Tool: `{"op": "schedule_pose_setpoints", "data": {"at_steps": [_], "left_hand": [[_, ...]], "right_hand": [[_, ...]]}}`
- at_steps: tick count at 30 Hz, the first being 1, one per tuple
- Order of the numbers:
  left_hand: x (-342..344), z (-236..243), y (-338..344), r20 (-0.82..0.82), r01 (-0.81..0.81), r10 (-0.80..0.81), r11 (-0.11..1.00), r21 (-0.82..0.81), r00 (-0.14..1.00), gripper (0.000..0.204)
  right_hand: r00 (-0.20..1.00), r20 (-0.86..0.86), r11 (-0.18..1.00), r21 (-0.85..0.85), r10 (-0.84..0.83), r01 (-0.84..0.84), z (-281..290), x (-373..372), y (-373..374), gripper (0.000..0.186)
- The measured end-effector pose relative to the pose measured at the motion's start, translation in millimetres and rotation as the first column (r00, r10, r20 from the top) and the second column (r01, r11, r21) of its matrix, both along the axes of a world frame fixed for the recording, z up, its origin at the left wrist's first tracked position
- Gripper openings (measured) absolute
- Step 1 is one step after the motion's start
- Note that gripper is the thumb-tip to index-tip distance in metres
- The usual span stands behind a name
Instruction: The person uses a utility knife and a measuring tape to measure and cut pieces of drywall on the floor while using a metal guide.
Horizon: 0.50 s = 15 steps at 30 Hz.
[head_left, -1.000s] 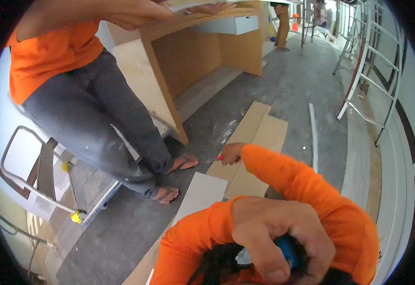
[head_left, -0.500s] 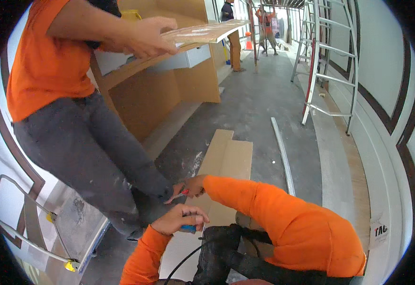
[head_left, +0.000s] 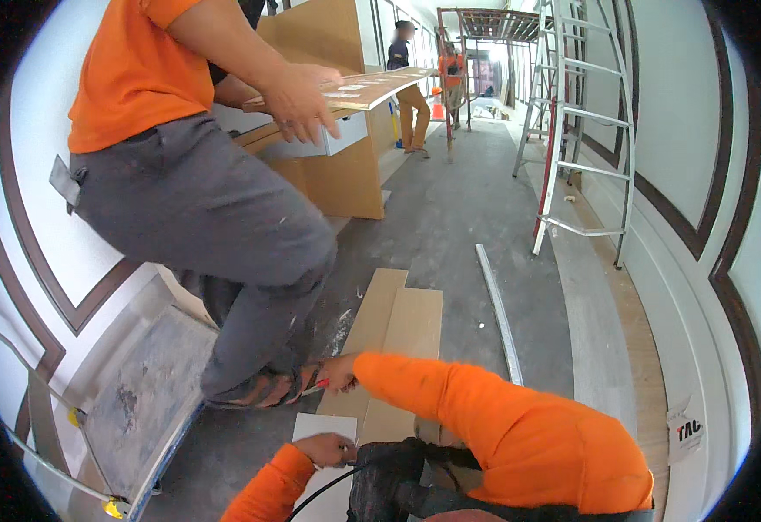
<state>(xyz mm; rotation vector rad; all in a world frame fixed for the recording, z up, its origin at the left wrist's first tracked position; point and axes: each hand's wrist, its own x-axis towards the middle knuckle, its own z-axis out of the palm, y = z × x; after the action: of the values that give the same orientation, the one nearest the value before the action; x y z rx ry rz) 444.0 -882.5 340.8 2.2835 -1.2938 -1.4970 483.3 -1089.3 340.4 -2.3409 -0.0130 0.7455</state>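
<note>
My right hand (head_left: 339, 373) reaches far forward and left, closed round a slim red-handled tool (head_left: 322, 383); the tool's kind is not clear. It is beside a co-worker's shoe (head_left: 263, 385) and over the edge of tan flat boards (head_left: 411, 335) lying lengthwise on the floor. Nearer me, my left hand (head_left: 328, 449) is curled above a white panel (head_left: 326, 424), close to my dark-clad knee (head_left: 380, 474). Whatever it grips, if anything, is hidden. A black cord (head_left: 324, 487) runs beside that hand.
A co-worker in grey trousers (head_left: 197, 191) stands close at left, hands on a wooden board (head_left: 372, 87) over a brown cabinet (head_left: 341, 187). A flat trolley (head_left: 137, 374) is at lower left. A metal strip (head_left: 498, 313) lies right of the boards; a stepladder (head_left: 585, 139) stands beyond.
The co-worker has shifted right, leg now bent, and one hand has opened over the board. My left hand has dropped lower; the blue item by it is out of sight. My view has shifted.
</note>
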Motion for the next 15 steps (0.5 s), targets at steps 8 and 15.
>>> {"op": "schedule_pose_setpoints", "data": {"at_steps": [8,15], "left_hand": [[43.4,-215.3,59.7,-0.033,0.055,-0.045,0.906,0.421,0.998,0.035],[53.5,-185.6,56.6,-0.027,0.121,-0.119,0.935,0.333,0.993,0.035]], "right_hand": [[0.996,-0.038,0.991,-0.106,0.083,-0.086,-21.0,30.6,5.9,0.019],[0.992,-0.054,0.978,-0.168,0.115,-0.122,-22.1,21.9,-2.7,0.024]]}}
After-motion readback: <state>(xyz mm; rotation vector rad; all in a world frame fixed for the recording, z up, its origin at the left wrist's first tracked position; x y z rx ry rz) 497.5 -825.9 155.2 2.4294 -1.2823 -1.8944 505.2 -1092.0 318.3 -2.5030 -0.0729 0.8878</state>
